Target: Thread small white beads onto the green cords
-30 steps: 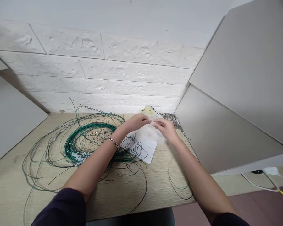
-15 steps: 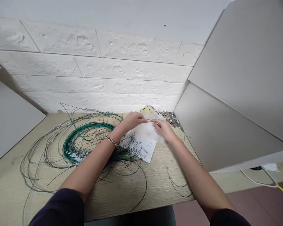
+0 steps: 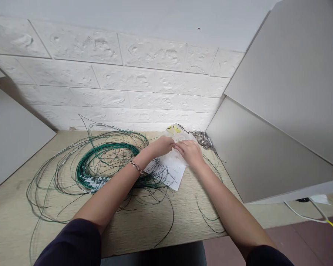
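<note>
My left hand (image 3: 163,146) and my right hand (image 3: 192,152) meet fingertip to fingertip above a clear plastic bag (image 3: 172,159) with yellow and black print. Both pinch at something too small to make out. Thin green wires (image 3: 215,168) curve over the table just right of my right hand; whether they run into my fingers is hidden. Under my left forearm lies a big loose coil of green and black wires (image 3: 107,149), with many small white pieces (image 3: 96,183) bunched on its near side. A sheet of paper with handwriting (image 3: 177,175) sticks out below the bag.
A heap of small metallic-looking bits (image 3: 204,140) fills the table's back right corner. White brick-patterned wall (image 3: 141,81) closes off the back, and white panels (image 3: 266,147) stand at the sides. One loose wire (image 3: 204,216) lies near the front edge of the wooden table (image 3: 144,229).
My hands have come together, the fingertips now touching or nearly so. Green wires now show right of my right hand. The whole view has shifted slightly.
</note>
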`<state>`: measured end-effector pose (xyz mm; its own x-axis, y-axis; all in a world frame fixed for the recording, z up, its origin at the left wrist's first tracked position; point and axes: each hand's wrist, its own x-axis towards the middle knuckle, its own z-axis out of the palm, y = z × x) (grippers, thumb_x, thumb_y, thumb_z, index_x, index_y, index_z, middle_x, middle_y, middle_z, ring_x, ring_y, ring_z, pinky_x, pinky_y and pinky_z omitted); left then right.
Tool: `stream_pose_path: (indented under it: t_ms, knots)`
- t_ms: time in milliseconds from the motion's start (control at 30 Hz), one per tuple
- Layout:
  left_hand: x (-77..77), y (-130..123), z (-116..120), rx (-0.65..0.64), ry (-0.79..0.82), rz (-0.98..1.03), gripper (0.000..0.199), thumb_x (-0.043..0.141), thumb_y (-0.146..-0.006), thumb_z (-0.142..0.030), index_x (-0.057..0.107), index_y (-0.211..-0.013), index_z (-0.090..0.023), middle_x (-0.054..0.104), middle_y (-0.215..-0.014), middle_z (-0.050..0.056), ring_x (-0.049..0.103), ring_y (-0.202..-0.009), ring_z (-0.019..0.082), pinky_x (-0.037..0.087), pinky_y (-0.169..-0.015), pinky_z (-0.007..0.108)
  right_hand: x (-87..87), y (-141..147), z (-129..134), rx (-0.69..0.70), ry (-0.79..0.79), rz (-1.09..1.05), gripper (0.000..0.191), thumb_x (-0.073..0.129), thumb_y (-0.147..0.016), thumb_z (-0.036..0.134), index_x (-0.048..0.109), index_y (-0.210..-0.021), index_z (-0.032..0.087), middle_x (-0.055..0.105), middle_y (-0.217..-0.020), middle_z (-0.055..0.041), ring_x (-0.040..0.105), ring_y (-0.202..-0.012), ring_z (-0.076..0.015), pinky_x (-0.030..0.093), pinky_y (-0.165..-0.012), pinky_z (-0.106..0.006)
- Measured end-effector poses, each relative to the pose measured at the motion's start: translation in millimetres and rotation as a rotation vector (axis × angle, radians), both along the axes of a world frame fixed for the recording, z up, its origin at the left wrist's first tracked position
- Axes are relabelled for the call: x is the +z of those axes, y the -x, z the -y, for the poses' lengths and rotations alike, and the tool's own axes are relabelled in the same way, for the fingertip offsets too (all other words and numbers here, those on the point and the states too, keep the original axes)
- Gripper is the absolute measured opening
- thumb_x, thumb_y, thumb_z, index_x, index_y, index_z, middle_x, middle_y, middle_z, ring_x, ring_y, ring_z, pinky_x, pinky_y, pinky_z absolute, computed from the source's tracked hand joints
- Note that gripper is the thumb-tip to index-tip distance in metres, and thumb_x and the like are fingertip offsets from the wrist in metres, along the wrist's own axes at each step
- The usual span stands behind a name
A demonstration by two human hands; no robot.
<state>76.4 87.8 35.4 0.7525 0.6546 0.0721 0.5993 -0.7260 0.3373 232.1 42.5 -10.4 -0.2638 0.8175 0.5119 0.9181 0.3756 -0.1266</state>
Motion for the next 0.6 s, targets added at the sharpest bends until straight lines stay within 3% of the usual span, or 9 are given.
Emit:
stream_pose_path:
  t_ms: [200, 333, 433, 600]
  knots:
    - [3.9, 8.9, -6.3, -0.034, -0.072, -0.04, 0.028, 0.037, -0.075, -0.007, 0.063, -0.084, -0.013, 0.064, -0.073, 0.008, 0.056, -0.072, 0.017, 0.039, -0.069, 0.028, -1.6, -5.2, -2.7, -0.04, 0.022, 0.011, 0.033, 0.036, -0.088, 0.037, 0.064, -0.094, 0.021, 0.066, -0.088, -0.0072, 0.056, -0.082, -0.0178, 0.038, -0.072, -0.028]
    - [17.2, 19.1, -6.3, -0.03, -0.117, -0.101, 0.03, 0.037, -0.073, -0.007, 0.064, -0.083, -0.014, 0.064, -0.074, 0.006, 0.056, -0.072, 0.016, 0.04, -0.069, 0.026, -4.2, -12.3, -7.1, -0.135, 0.122, 0.004, 0.028, 0.039, -0.088, 0.032, 0.064, -0.093, 0.021, 0.065, -0.085, -0.0078, 0.057, -0.08, -0.0181, 0.04, -0.067, -0.026]
    - [32.2, 30.1, -5.7, 0.049, -0.091, -0.103, 0.031, 0.034, -0.076, -0.012, 0.064, -0.084, -0.016, 0.064, -0.074, 0.004, 0.057, -0.07, 0.015, 0.041, -0.069, 0.025, -7.7, -18.0, -10.5, -0.153, 0.155, -0.018, 0.027, 0.038, -0.087, 0.025, 0.063, -0.099, 0.02, 0.065, -0.089, -0.007, 0.058, -0.081, -0.0174, 0.042, -0.069, -0.026]
    - [56.6, 61.2, -10.5, 0.248, -0.139, -0.047, 0.034, 0.033, -0.079, -0.021, 0.064, -0.089, -0.016, 0.065, -0.087, 0.004, 0.057, -0.083, 0.016, 0.04, -0.079, 0.026, -10.7, -14.6, -8.2, -0.008, 0.135, -0.091, 0.036, 0.036, -0.084, 0.013, 0.054, -0.114, 0.018, 0.06, -0.106, -0.0056, 0.055, -0.094, -0.0154, 0.042, -0.08, -0.026]
